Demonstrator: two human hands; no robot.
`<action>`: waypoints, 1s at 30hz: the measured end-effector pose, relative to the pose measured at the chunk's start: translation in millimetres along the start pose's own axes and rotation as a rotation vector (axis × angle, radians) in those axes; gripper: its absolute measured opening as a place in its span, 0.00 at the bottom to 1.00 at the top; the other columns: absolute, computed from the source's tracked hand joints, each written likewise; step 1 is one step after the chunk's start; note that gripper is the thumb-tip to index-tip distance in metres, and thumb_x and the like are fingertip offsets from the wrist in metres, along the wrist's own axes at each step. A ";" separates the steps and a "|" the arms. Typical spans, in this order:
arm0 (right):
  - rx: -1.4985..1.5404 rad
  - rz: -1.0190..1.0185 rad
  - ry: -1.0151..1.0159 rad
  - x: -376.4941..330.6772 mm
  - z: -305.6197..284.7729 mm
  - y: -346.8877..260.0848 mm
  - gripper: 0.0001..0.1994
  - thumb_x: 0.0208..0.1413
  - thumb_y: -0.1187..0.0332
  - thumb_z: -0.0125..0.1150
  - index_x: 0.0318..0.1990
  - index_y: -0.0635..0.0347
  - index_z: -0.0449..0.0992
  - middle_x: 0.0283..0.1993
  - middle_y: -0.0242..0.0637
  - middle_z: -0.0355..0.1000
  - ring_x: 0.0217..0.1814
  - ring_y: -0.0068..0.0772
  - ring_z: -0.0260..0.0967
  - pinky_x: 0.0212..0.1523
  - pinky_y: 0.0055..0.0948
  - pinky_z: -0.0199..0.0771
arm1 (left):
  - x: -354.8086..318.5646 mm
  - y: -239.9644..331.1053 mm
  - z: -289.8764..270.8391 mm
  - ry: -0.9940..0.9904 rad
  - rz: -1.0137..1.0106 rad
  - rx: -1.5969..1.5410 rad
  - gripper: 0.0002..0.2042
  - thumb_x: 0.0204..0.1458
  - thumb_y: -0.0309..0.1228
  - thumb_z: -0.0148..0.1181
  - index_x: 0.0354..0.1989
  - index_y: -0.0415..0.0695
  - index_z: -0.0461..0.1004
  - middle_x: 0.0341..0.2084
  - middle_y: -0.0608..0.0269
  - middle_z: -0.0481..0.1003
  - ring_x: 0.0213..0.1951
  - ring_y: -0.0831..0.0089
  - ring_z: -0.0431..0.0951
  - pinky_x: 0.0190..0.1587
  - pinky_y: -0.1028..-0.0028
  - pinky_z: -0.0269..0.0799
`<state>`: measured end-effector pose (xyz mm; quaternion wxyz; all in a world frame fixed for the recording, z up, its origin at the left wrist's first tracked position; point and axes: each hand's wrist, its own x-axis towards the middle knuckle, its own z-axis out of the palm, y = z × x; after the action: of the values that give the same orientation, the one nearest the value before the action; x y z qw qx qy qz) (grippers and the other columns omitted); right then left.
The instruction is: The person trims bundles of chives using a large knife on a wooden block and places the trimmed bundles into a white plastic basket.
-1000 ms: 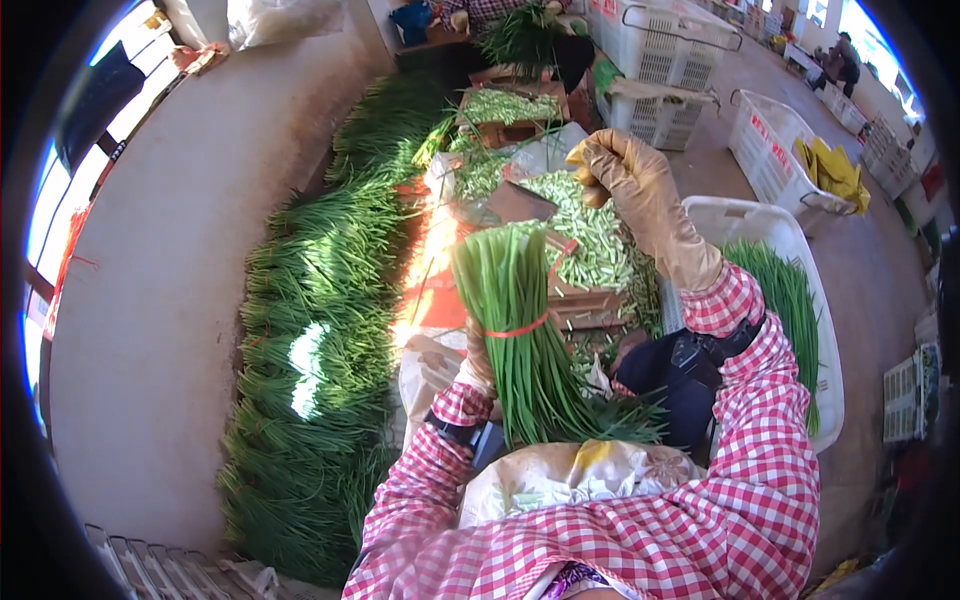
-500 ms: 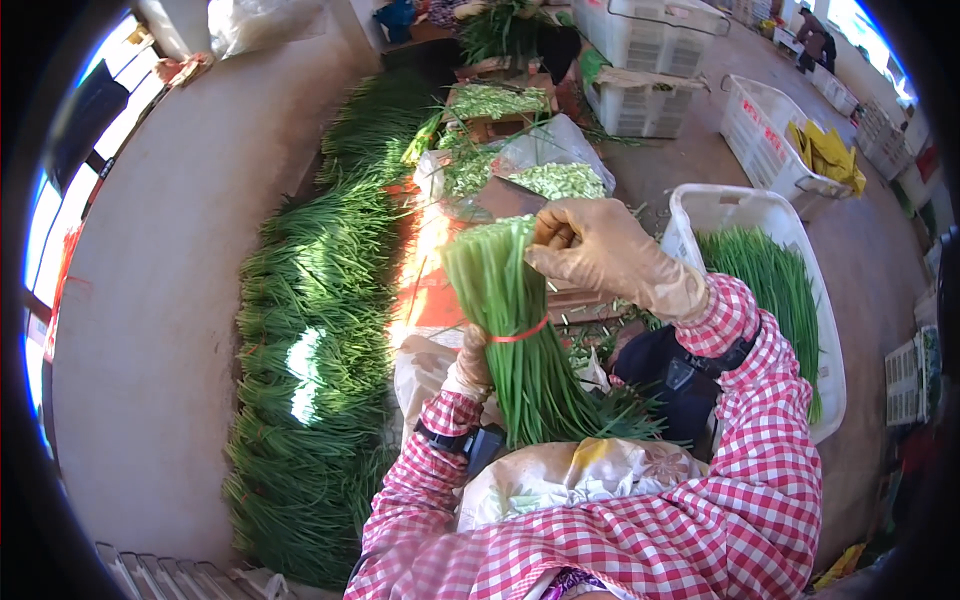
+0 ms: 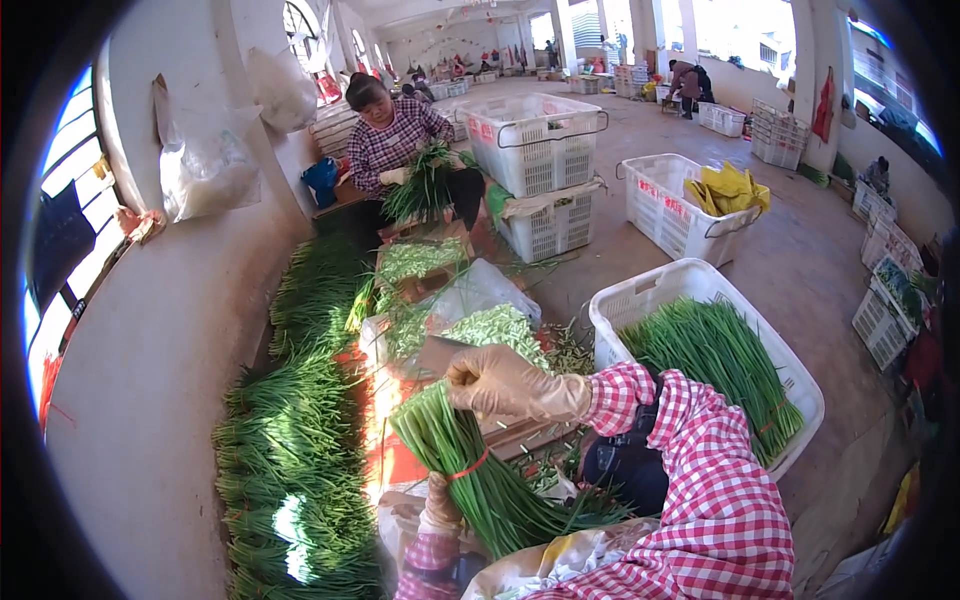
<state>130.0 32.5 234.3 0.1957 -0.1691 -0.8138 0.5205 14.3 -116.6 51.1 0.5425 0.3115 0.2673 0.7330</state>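
The gloved right hand point(image 3: 505, 382) closes its fingers on the cut top of a bundle of green chives point(image 3: 470, 465), bound by a red band point(image 3: 468, 466). The left hand point(image 3: 440, 505) grips the bundle from below, at lap height. A white crate point(image 3: 640, 295) of chives stands just right.

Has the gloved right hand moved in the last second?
Yes. The right hand came back from over the cut pieces toward the person, onto the top of the bundle of greens.
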 end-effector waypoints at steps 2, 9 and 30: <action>0.002 -0.063 0.062 12.8 -4.7 -6.9 0.06 0.46 0.67 0.62 0.27 0.58 0.74 0.23 0.27 0.70 0.24 0.16 0.65 0.23 0.20 0.68 | -4.8 4.6 0.7 0.003 -0.035 -0.060 0.42 0.41 0.55 0.61 0.60 0.41 0.55 0.50 0.53 0.67 0.49 0.62 0.71 0.51 0.62 0.69; 0.149 -0.474 0.722 42.1 -153.0 -48.3 0.12 0.57 0.62 0.50 0.34 0.62 0.73 0.29 0.36 0.74 0.29 0.24 0.71 0.27 0.19 0.70 | -17.6 14.9 -4.7 0.131 -0.053 -0.125 0.33 0.42 0.43 0.62 0.55 0.40 0.60 0.48 0.58 0.68 0.46 0.65 0.71 0.49 0.66 0.69; 0.538 -0.362 -0.162 -59.3 102.2 98.9 0.55 0.22 0.69 0.79 0.61 0.60 0.47 0.58 0.41 0.61 0.63 0.34 0.55 0.61 0.32 0.56 | -0.7 60.5 45.8 0.285 0.068 0.092 0.34 0.47 0.55 0.52 0.56 0.41 0.63 0.48 0.54 0.69 0.47 0.61 0.71 0.51 0.61 0.67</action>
<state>138.0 -36.1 96.5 0.2575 0.0780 -0.6768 0.6853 10.6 -131.0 125.5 0.4592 0.2377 0.3640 0.7746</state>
